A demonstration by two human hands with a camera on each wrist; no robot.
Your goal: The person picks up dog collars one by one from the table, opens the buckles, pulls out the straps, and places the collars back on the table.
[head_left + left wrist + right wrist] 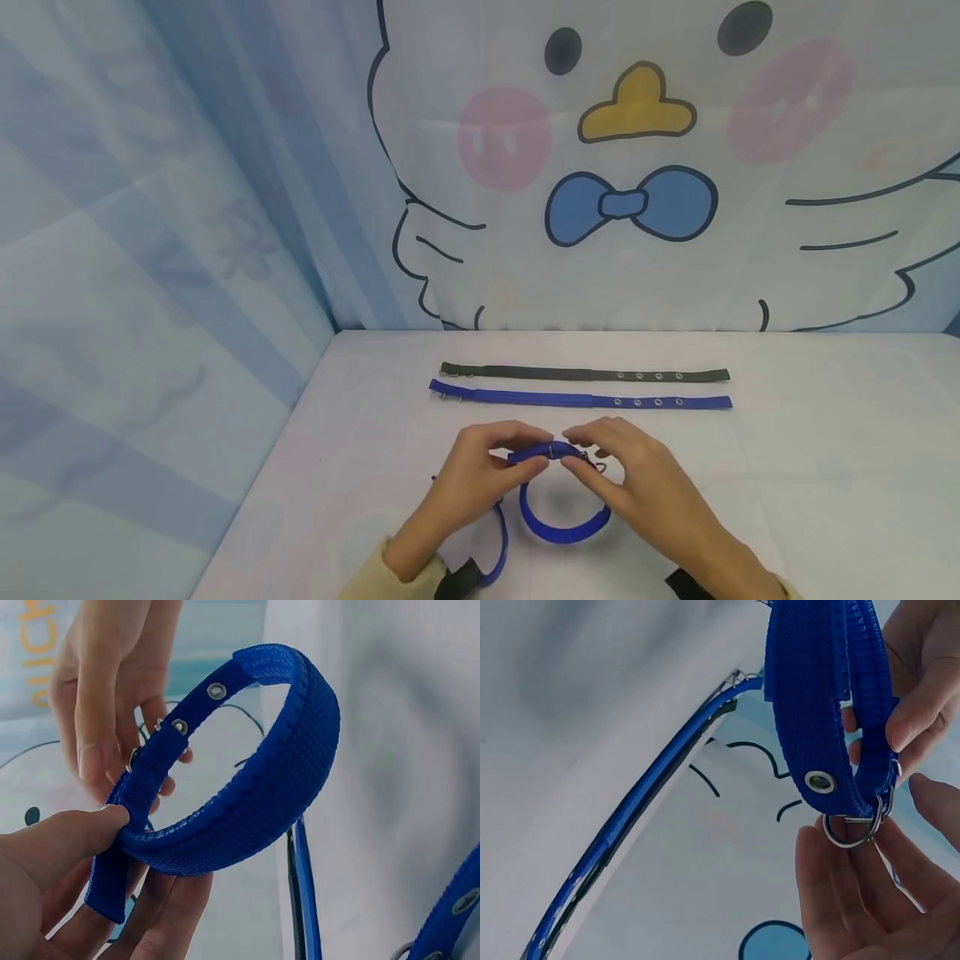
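Observation:
A blue buckled collar is held up as a loop with a padded band, metal eyelets and a D-ring. My left hand pinches it between thumb and fingers, near the strap's loose tail. At the buckle, my right hand has its fingers fairly straight, with fingertips right behind the D-ring. The right thumb stands apart from those fingers. Part of the buckle is hidden behind the strap and fingers.
Beyond the hands, a dark green collar and another blue collar lie flat side by side on the white table. One more blue collar curves beneath my left forearm. A printed curtain hangs behind the table.

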